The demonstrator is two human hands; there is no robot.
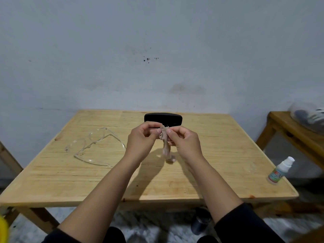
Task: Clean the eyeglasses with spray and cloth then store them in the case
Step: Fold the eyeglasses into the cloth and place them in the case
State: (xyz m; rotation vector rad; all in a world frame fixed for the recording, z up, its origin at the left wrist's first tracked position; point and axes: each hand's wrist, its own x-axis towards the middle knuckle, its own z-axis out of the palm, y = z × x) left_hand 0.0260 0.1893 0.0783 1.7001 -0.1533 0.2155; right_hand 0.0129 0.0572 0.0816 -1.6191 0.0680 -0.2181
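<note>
Pinching the bunched cloth (165, 144) above the table's (52, 181) middle, left hand (142, 139) and right hand (184, 140) should shake it flat before reaching the eyeglasses (93, 146) lying toward the left edge.

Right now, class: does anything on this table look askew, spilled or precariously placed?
Yes: the spray bottle stands very close to the table edge at the right, where a nudge might tip it off. The eyeglasses lie flat; nothing looks spilled.

Wooden table (52, 181) against stained grey wall (105, 58), marbled floor (143, 223).
</note>
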